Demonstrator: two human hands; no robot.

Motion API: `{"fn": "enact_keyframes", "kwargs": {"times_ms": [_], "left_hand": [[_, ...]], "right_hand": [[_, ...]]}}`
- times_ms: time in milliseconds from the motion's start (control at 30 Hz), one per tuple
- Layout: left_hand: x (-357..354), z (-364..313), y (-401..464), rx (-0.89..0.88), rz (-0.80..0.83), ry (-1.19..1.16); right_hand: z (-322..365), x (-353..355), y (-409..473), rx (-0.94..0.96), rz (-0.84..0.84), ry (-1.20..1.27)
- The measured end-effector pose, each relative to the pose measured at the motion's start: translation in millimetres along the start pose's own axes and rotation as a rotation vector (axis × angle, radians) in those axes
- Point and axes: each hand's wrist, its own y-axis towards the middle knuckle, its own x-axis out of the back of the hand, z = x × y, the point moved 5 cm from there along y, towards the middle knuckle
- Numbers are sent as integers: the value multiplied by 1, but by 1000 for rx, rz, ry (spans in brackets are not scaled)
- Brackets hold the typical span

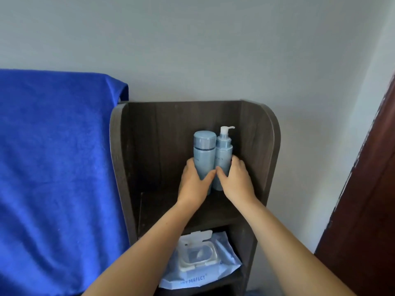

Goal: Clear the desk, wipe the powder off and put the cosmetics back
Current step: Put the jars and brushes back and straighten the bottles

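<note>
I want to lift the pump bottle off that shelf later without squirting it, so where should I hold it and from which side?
Take the pump bottle round its straight lower body, below the shoulder, where the right hand holds it now. Come from the front: the shelf unit's wall is close on its right, the capped bottle stands against its left. Avoid the white pump head; the body probably gives a steadier grip.

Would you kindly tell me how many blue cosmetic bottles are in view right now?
2. The capped bottle stands on the top shelf, gripped by the left hand; the pump bottle stands touching it on the right, gripped by the right hand. None looks hidden.
</note>
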Motion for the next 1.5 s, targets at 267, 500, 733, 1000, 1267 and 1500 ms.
{"fn": "enact_keyframes", "kwargs": {"times_ms": [267,500,733,1000,1267,1500], "left_hand": [[32,6,-17,46,0,21],[64,-6,-74,-115,52,-62],[155,-8,-141,-272,165,-146],[321,63,-186,-238,170,-152],[449,266,-220,263,11,63],[468,374,-239,499,-47,37]], "right_hand": [[0,3,-10,-44,-15,121],[38,33,-72,26,-66,144],[116,24,-164,49,-164,143],[218,-76,-255,-27,-147,253],[223,-266,-322,-226,291,253],[206,-412,-379,-289,486,233]]}}
